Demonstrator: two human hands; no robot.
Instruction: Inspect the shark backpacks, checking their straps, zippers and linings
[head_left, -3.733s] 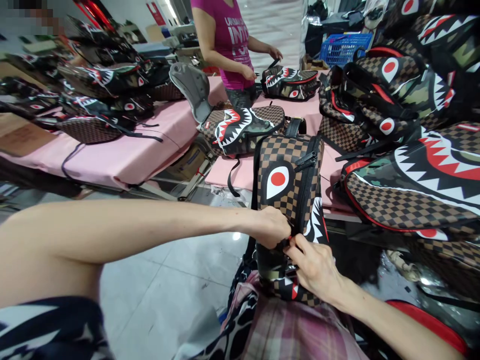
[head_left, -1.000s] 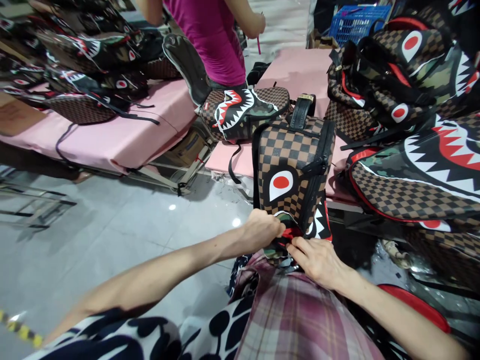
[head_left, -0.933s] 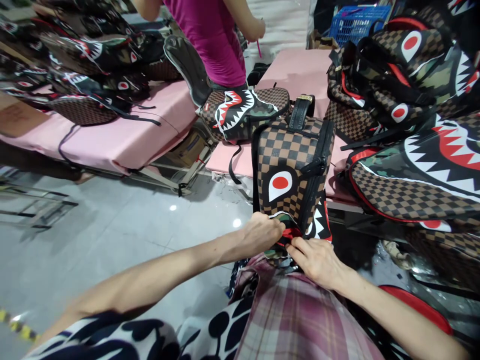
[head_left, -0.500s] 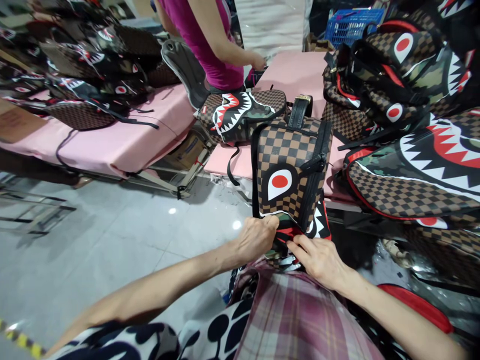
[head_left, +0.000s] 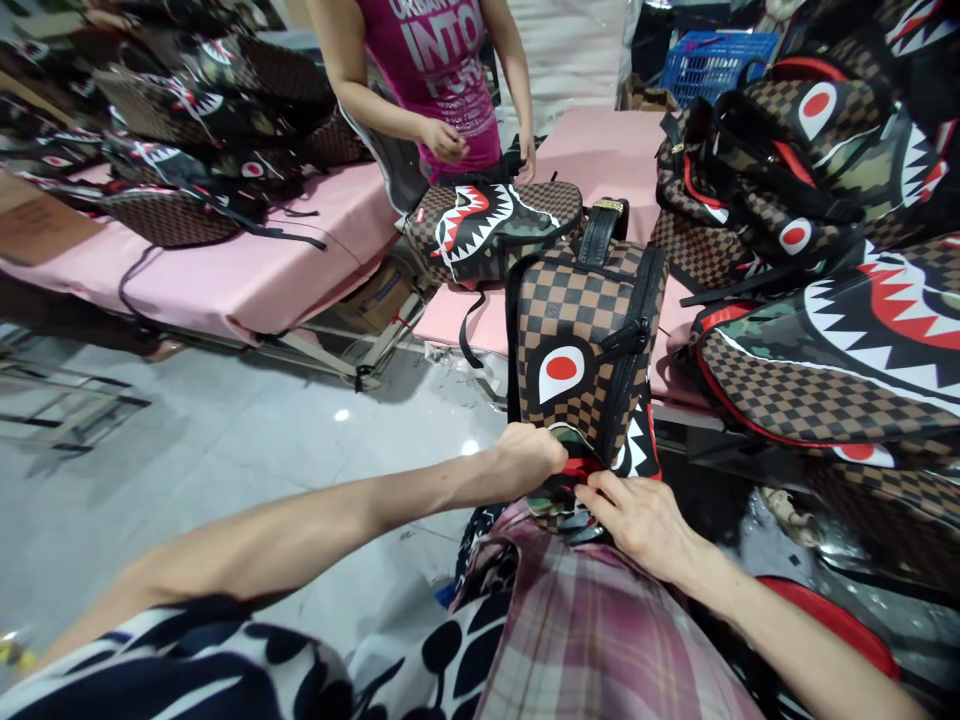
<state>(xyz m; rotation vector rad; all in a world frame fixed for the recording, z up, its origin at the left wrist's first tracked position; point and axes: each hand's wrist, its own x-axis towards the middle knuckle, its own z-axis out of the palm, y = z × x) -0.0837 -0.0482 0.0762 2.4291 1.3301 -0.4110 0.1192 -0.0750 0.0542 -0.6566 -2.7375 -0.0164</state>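
Note:
A brown checkered backpack (head_left: 581,315) with a red-and-white eye print and shark teeth stands upright on my lap, its black handle at the top. My left hand (head_left: 529,458) is closed on the bag's lower left edge. My right hand (head_left: 637,515) pinches the red and camouflage trim at the bag's bottom, right beside the left hand. The fingertips of both hands meet at the same spot on the trim.
A person in a pink shirt (head_left: 442,70) stands behind a flat shark-print bag (head_left: 491,225) on the pink table (head_left: 247,280). Piles of similar backpacks (head_left: 817,190) fill the right side and the far left (head_left: 187,120). A blue basket (head_left: 709,55) sits at the back.
The person in pink has turned toward the table with both hands low over the flat bag. My hands stay on the bag's lower edge, with the bag barely shifted.

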